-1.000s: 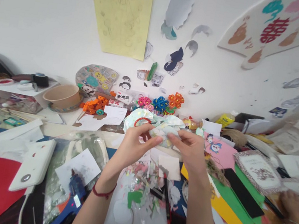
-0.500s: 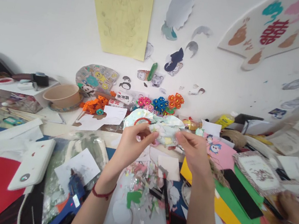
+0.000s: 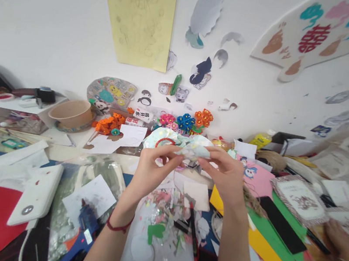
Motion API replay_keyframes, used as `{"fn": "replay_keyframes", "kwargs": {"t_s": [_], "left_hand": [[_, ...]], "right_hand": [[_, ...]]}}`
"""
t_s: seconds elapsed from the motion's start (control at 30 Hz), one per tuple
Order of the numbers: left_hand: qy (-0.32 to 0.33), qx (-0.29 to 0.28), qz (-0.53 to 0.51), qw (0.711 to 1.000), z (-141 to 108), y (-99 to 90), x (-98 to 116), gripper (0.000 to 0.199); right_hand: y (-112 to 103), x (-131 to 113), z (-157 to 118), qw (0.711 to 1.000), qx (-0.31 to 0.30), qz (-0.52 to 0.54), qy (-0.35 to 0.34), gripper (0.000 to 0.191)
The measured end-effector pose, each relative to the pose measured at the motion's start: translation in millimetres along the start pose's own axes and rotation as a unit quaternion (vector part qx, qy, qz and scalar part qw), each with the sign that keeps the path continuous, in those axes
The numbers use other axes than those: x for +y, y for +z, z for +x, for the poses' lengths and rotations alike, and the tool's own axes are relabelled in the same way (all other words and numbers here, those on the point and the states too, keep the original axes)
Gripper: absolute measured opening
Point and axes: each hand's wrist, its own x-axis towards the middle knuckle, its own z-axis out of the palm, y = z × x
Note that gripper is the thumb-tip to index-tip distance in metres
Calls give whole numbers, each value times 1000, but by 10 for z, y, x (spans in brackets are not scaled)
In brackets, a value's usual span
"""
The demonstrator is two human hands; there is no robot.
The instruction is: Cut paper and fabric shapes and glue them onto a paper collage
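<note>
Pale, patterned fabric is stretched between my two hands, above the scrap-strewn middle of the table. My left hand pinches its left end between thumb and fingers. At its right end, my right hand grips the fabric with thumb and fingertips. More of the pale material lies just behind, with a red ring beside my left fingers. Below my hands are colourful paper scraps, a green cut-out and a black and red pen.
A blue glue gun and a white device with a cable lie at the left. Behind stand a round bowl and bright flowers. Another person's hand rests at the right edge, near green paper.
The fabric between my hands has been tilted or folded flatter, and my right fingers have shifted inward over it. The view has moved slightly.
</note>
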Motion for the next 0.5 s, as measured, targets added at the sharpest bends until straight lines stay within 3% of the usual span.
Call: {"fn": "replay_keyframes", "kwargs": {"t_s": [0.2,0.5], "left_hand": [[53,-31,-3,998,-2,-42,-11,26],[83,-41,-9,996,-9,-55,23,36]], "right_hand": [[9,-81,-10,987,59,-65,-137,15],[26,-147,-14,982,83,-69,-155,12]]}}
